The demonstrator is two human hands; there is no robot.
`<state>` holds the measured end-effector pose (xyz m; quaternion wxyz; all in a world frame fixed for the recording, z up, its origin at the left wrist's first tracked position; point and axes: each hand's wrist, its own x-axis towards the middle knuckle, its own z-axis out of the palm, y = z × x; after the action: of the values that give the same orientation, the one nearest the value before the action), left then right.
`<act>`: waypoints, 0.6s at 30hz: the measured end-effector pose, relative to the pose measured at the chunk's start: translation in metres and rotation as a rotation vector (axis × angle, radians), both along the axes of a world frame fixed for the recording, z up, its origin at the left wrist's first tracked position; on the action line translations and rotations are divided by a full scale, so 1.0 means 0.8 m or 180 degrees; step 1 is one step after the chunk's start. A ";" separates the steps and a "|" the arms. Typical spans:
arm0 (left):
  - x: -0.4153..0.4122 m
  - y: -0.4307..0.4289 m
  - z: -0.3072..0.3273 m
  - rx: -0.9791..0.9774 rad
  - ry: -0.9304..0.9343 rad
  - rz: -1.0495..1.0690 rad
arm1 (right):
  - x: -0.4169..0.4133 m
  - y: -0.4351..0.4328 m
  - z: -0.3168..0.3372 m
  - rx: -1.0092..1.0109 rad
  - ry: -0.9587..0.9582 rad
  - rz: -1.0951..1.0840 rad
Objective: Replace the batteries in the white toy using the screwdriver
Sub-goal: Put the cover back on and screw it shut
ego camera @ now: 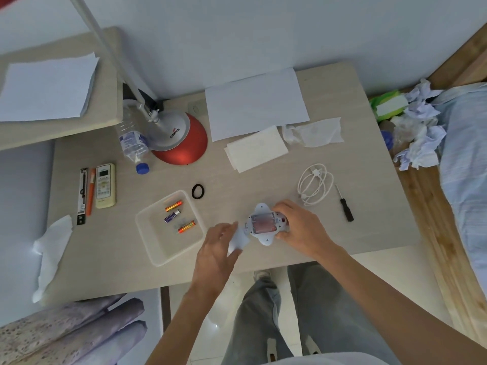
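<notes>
White toy (pixel 263 224), "COOPER" lamp (pixel 179 138) behind

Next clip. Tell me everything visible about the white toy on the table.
The white toy looks like smooth plastic, with rounded lobes sticking out at top and bottom. It lies underside up near the table's front edge, its battery compartment open and apparently empty, showing reddish inside. The right hand steadies its right end; the left hand holds a white piece, possibly the cover, at its left end.

Pale wall (pixel 237 35), wooden table (pixel 355 122), tiled floor (pixel 218 325)
</notes>
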<state>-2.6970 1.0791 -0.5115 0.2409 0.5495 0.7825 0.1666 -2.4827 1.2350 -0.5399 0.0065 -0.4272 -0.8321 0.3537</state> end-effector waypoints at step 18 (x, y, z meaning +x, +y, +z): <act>0.019 0.094 0.005 0.0182 -0.0743 -0.0614 | -0.001 -0.006 0.001 -0.0165 0.0152 -0.0231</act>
<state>-2.6819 1.1545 -0.5075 0.3294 0.6057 0.6876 0.2276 -2.4833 1.2299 -0.5394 0.0281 -0.4486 -0.8062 0.3848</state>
